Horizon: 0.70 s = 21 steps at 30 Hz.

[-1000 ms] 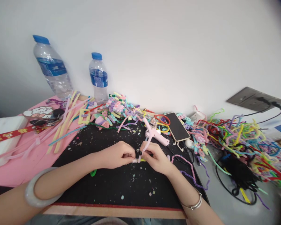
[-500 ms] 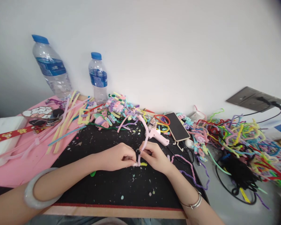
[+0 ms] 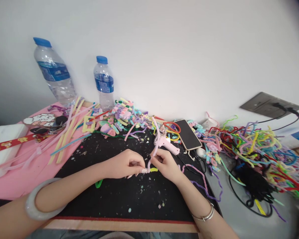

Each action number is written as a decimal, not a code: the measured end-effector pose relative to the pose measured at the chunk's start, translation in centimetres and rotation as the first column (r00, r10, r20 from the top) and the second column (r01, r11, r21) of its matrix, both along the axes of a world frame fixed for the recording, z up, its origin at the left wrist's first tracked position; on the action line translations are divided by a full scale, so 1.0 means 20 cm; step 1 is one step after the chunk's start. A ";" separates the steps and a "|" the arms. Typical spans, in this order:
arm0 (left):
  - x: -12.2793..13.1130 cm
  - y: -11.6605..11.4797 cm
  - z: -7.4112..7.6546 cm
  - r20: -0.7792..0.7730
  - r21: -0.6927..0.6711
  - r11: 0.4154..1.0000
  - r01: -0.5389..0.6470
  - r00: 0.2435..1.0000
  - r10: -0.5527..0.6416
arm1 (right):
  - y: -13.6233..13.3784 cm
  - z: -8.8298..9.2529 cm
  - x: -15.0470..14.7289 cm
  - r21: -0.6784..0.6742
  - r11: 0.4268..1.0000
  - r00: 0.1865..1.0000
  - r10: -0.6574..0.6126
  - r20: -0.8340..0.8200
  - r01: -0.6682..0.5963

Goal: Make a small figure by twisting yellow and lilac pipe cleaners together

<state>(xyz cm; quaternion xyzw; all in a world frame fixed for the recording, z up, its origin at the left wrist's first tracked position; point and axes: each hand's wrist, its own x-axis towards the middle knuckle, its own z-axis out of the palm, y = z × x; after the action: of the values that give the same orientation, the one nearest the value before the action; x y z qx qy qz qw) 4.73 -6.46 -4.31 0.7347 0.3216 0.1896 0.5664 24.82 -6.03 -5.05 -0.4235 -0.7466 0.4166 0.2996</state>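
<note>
Over the middle of the black mat (image 3: 109, 199), my left hand (image 3: 129, 163) pinches the lower end of a small piece of pipe cleaner, pink with a yellow end (image 3: 153, 170). My right hand (image 3: 165, 165) is closed on a long pale pink pipe cleaner (image 3: 156, 136), which rises from the joint between the hands and leans up past the fingers. At its foot the pink strand meets the yellow-ended piece. A pink glue gun (image 3: 168, 144) lies just beyond my right hand. The left fingers partly hide what they hold.
Two water bottles (image 3: 54, 73) (image 3: 104, 81) stand by the wall. Colourful pipe-cleaner pieces (image 3: 122, 116) are heaped at the back, beside a phone (image 3: 188, 134). A larger tangle (image 3: 261, 146) and black cord (image 3: 255, 184) lie right. Loose strips (image 3: 64, 142) cover pink paper at left.
The upper part of the long pink strand has straightened and swung to the right. My right hand has shifted slightly, and more of the yellow end shows.
</note>
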 end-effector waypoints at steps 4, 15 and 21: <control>0.00 0.01 -0.01 0.045 -0.087 0.995 -0.043 0.998 0.047 | 0.00 -0.01 0.00 -0.072 0.996 0.998 -0.050 -0.046 0.047; 0.00 0.01 -0.01 0.136 -0.195 0.979 -0.059 0.987 0.087 | 0.00 -0.01 -0.02 -0.240 0.970 0.979 -0.074 -0.191 0.027; 0.00 0.02 0.00 0.183 -0.215 0.968 -0.130 0.968 0.170 | 0.00 -0.02 -0.01 -0.231 0.970 0.971 -0.119 -0.209 0.069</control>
<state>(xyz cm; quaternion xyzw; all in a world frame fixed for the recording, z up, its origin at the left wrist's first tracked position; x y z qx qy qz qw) 4.80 -6.09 -4.32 0.6243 0.3353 0.2716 0.6512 24.60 -5.93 -5.52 -0.4403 -0.6362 0.5274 0.3511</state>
